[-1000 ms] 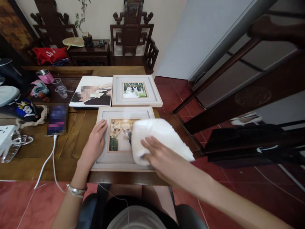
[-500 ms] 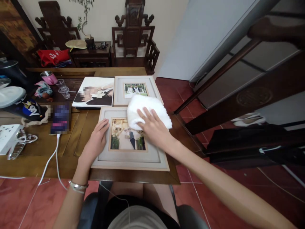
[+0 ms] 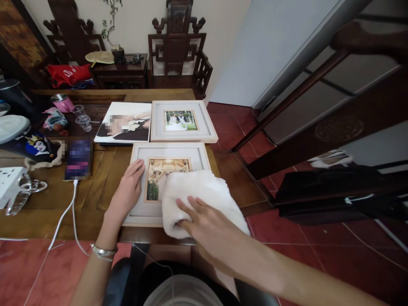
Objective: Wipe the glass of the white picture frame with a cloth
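A light wood picture frame [image 3: 137, 212] with a wedding photo lies on the table before me. My left hand [image 3: 128, 189] rests along its left edge, fingers stretched flat on the border. In my right hand [image 3: 204, 219] is a folded white towel [image 3: 204, 187], the thumb tucked in at its fold. The towel covers the frame's lower right and part of the photo, and overhangs the near table edge. Beyond lie a second picture frame [image 3: 207, 132] and a white-edged photo panel [image 3: 127, 108].
On the wooden table [image 3: 105, 170], to the left, are a phone [image 3: 78, 159] with a white cable, a clear hair claw [image 3: 24, 193], a power strip [image 3: 9, 180], plastic cups [image 3: 83, 121] and a pink mug [image 3: 62, 102]. A dark wooden chair [image 3: 302, 123] stands at right.
My right hand has drawn the towel down toward me, from the frame's upper right to its lower right. The farther frame's photo is now uncovered. My left hand has stayed put.
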`<state>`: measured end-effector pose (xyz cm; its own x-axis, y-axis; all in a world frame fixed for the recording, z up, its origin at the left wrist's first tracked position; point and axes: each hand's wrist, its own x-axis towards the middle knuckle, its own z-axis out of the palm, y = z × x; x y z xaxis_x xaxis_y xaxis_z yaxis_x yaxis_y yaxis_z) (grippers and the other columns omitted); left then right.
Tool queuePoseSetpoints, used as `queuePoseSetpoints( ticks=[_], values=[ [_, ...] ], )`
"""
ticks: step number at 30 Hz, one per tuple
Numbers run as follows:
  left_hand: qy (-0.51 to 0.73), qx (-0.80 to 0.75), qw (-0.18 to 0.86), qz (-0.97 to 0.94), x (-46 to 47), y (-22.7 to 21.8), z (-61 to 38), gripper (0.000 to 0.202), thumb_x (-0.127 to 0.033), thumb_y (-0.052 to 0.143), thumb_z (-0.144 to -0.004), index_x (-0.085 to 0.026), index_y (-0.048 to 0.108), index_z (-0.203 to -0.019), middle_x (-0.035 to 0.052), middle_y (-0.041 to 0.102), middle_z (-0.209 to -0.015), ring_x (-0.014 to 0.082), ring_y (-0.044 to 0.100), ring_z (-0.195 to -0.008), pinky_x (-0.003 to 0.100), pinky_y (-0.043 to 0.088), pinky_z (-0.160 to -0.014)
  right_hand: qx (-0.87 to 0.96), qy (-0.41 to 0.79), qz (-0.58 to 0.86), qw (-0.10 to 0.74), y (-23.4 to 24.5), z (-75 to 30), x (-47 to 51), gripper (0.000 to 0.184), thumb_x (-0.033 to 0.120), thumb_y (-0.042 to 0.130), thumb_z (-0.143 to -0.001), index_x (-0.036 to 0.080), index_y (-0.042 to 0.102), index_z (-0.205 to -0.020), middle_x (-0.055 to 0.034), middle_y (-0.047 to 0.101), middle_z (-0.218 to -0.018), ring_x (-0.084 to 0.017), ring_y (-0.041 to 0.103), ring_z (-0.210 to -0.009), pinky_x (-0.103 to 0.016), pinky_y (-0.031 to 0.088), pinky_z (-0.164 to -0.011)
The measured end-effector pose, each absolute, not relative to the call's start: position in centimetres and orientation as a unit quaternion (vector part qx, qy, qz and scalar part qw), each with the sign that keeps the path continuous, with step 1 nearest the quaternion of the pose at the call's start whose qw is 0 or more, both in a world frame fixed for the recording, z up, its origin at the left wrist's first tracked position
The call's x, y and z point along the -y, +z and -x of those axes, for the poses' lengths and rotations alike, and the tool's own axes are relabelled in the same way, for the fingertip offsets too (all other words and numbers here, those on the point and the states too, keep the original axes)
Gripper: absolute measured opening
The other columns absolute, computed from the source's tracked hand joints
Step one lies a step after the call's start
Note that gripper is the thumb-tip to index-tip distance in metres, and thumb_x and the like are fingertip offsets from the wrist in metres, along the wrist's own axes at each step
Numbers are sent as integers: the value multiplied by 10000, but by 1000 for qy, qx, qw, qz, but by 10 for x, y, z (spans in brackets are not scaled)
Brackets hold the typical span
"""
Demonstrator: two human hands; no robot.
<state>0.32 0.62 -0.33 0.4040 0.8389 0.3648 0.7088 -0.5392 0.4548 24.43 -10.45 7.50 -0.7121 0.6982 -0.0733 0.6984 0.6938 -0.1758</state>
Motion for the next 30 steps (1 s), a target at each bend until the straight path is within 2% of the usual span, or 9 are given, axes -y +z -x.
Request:
queuePoseSetpoints(
  ticks=[4,10,13,16,19,23,26,30],
  values=[
    [282,-455,113,-837,-6,-3,-3,503,-24,323,-867,-132,550,-1303,153,508,-1409,249,397,-1374,515,354,-1136,-898,-111,-426,1,57,-235,72,487,14,531,-755,125,643,-1216,-224,362,-1499,-422,315,-1375,-582,312,-1098],
    [281,-449,115,-840,-7,-3,-1,481,-33,329,-870,-97,553,-1291,180,503,-1405,258,399,-1375,509,347,-1141,-876,22,-478,-65,35,-234,-4,523,-35,473,-762,143,642,-1224,-146,293,-1554,-430,154,-1425,-657,145,-1134],
    [289,-453,118,-835,-7,-3,-1,492,-34,338,-867,-129,549,-1302,159,516,-1399,253,409,-1370,514,352,-1138,-881,23,-470,-51,36,-232,-11,546,-51,451,-756,158,645,-1222,-134,306,-1550,-440,149,-1425,-711,159,-1099],
    [295,-458,119,-830,-6,-4,-2,498,-32,333,-866,-138,552,-1300,150,528,-1391,246,413,-1368,508,356,-1138,-888,-39,-458,-3,46,-230,11,549,-58,461,-750,140,646,-1228,-158,301,-1546,-472,164,-1408,-719,196,-1080],
    [297,-461,114,-829,-6,-4,-3,499,-27,328,-862,-132,558,-1292,151,531,-1388,247,416,-1365,511,356,-1137,-897,-122,-424,40,67,-232,45,591,-51,497,-731,163,618,-1268,-155,295,-1549,-467,189,-1401,-698,246,-1073],
    [288,-466,115,-829,-5,-2,-5,509,-14,324,-848,-113,553,-1292,164,521,-1396,249,412,-1367,511,348,-1139,-916,-233,-319,76,95,-238,77,607,-46,477,-732,184,601,-1280,-105,303,-1551,-398,242,-1406,-611,338,-1080],
    [280,-470,125,-828,-4,0,-5,504,-13,324,-851,-99,550,-1293,172,512,-1402,247,399,-1376,502,338,-1146,-916,-257,-302,50,93,-236,82,583,-37,464,-740,185,612,-1258,-81,334,-1539,-365,244,-1415,-586,333,-1097],
    [278,-466,136,-829,-4,0,-3,487,-32,318,-876,-99,537,-1306,173,499,-1413,239,381,-1387,495,330,-1150,-914,-189,-357,-21,63,-225,55,610,-60,448,-727,188,613,-1260,-108,319,-1547,-386,147,-1435,-662,228,-1103]
  ],
)
